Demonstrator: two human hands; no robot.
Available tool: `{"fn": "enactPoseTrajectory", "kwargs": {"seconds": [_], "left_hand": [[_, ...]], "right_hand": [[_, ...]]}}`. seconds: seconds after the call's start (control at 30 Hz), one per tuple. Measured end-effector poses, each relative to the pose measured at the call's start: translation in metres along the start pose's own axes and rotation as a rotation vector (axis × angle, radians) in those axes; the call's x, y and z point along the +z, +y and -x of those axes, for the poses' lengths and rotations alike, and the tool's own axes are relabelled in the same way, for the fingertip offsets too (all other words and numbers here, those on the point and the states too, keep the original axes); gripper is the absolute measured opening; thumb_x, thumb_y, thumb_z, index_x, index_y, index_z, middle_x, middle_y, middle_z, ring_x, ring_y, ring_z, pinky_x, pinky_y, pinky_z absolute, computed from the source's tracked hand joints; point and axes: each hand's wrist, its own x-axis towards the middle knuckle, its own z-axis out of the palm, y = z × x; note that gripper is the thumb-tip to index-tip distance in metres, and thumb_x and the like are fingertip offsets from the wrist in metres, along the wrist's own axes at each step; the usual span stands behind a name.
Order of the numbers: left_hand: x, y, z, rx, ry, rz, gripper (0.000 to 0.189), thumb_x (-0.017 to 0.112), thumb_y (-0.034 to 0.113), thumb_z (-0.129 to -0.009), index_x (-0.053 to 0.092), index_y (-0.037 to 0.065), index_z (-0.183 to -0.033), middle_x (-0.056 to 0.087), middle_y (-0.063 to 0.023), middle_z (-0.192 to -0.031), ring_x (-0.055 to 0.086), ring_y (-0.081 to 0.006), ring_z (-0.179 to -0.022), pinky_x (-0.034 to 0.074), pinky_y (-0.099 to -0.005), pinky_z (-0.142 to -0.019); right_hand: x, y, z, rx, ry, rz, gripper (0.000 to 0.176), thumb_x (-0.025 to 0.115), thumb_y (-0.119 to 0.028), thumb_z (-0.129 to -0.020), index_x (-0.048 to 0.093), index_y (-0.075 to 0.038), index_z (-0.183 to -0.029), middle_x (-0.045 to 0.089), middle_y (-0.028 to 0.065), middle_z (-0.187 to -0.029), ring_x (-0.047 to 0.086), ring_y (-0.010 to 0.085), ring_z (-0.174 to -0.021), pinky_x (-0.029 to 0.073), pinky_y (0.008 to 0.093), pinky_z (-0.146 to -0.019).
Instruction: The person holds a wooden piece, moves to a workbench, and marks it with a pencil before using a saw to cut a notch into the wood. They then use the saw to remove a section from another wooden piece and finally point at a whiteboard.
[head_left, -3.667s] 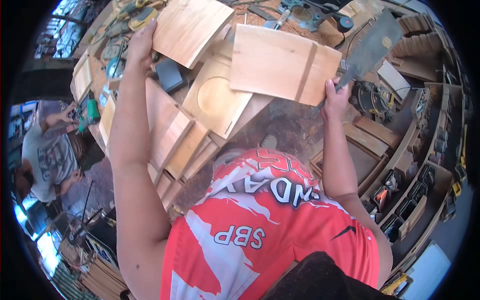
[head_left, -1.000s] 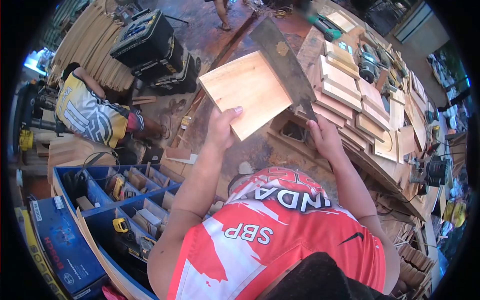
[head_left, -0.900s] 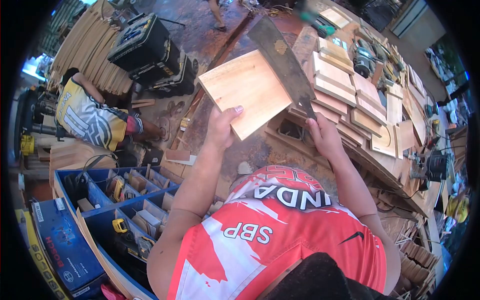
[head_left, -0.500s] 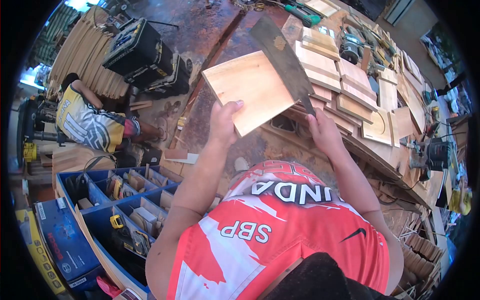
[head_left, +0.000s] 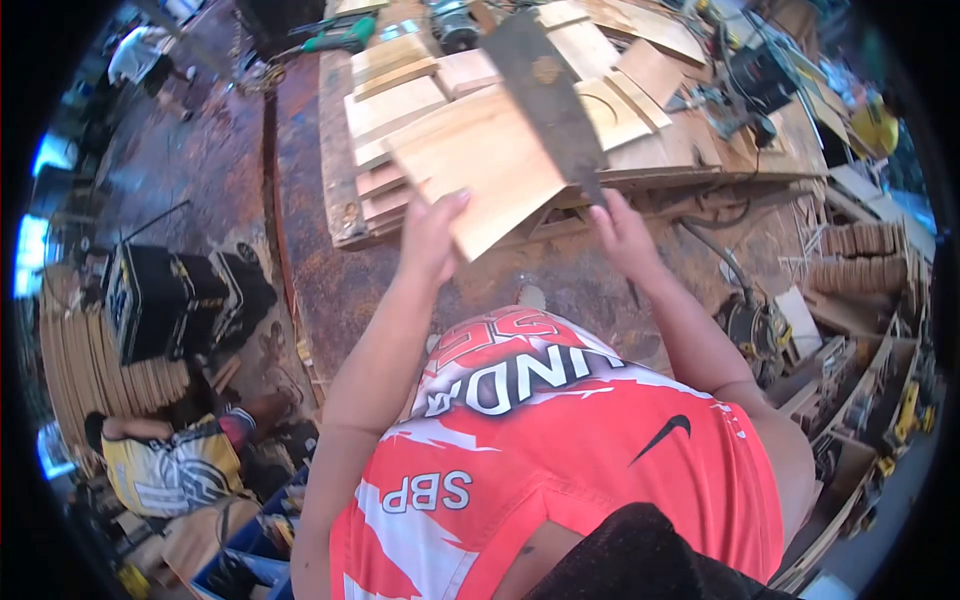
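My left hand (head_left: 432, 238) is closed on the lower left edge of a pale wooden board (head_left: 480, 165), thumb across its face. The board is held up, tilted, over the front of the worktable. Closed on the narrow end of a broad, dark, flat blade (head_left: 548, 92) is my right hand (head_left: 622, 232). This blade widens away from the hand, has a light brown patch near its far end, and lies along the board's right edge. Part of the far edge of the board is blurred.
A worktable (head_left: 345, 215) ahead bears stacked wooden pieces (head_left: 400, 105), a green power tool (head_left: 345, 35) and other tools. Black toolboxes (head_left: 160, 300) stand at left, with a seated person (head_left: 175, 465) below them. Another person (head_left: 145, 60) is far left. Cables and bins (head_left: 870, 400) lie at right.
My view has swung to the right, so the worktable now lies straight ahead behind the board. Both hands keep hold of the board and the blade, which stay close together.
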Motion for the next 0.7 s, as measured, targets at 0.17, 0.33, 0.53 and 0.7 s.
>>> {"fn": "enactPoseTrajectory", "kwargs": {"seconds": [0.17, 0.33, 0.53, 0.7], "left_hand": [[0.091, -0.086, -0.076, -0.195, -0.187, 0.045, 0.04, 0.062, 0.01, -0.09, 0.05, -0.01, -0.123, 0.062, -0.0179, -0.116, 0.062, -0.0237, -0.104, 0.05, -0.0351, -0.091], [0.15, -0.17, -0.123, -0.216, -0.185, 0.1, 0.039, 0.061, 0.012, -0.092, 0.05, -0.007, -0.124, 0.061, -0.0167, -0.118, 0.061, -0.0241, -0.107, 0.05, -0.0357, -0.092], [0.172, -0.192, -0.168, -0.166, -0.089, 0.056, 0.041, 0.061, 0.014, -0.092, 0.046, -0.003, -0.127, 0.058, -0.0164, -0.122, 0.058, -0.026, -0.113, 0.047, -0.0385, -0.097], [0.167, -0.184, -0.184, 0.045, 0.095, -0.211, 0.055, 0.068, 0.006, -0.084, 0.041, -0.007, -0.131, 0.053, -0.023, -0.128, 0.054, -0.0283, -0.118, 0.043, -0.0355, -0.102]], "right_hand": [[-0.082, 0.067, 0.016, 0.192, 0.208, 0.081, 0.025, 0.048, -0.015, -0.096, 0.051, -0.005, -0.12, 0.057, 0.0124, -0.072, 0.059, 0.0246, -0.066, 0.046, 0.0374, -0.064], [-0.136, 0.142, 0.006, 0.307, 0.174, 0.107, 0.024, 0.046, -0.012, -0.095, 0.049, -0.004, -0.117, 0.059, 0.0175, -0.074, 0.061, 0.0333, -0.07, 0.046, 0.0419, -0.066], [-0.16, 0.187, -0.045, 0.216, 0.171, 0.234, 0.023, 0.048, -0.016, -0.093, 0.048, -0.001, -0.11, 0.059, 0.03, -0.09, 0.055, 0.0505, -0.092, 0.043, 0.0525, -0.076], [-0.158, 0.199, -0.076, 0.138, 0.144, 0.202, 0.024, 0.046, -0.016, -0.092, 0.048, 0.002, -0.109, 0.058, 0.032, -0.096, 0.054, 0.0507, -0.094, 0.043, 0.0528, -0.079]]}}
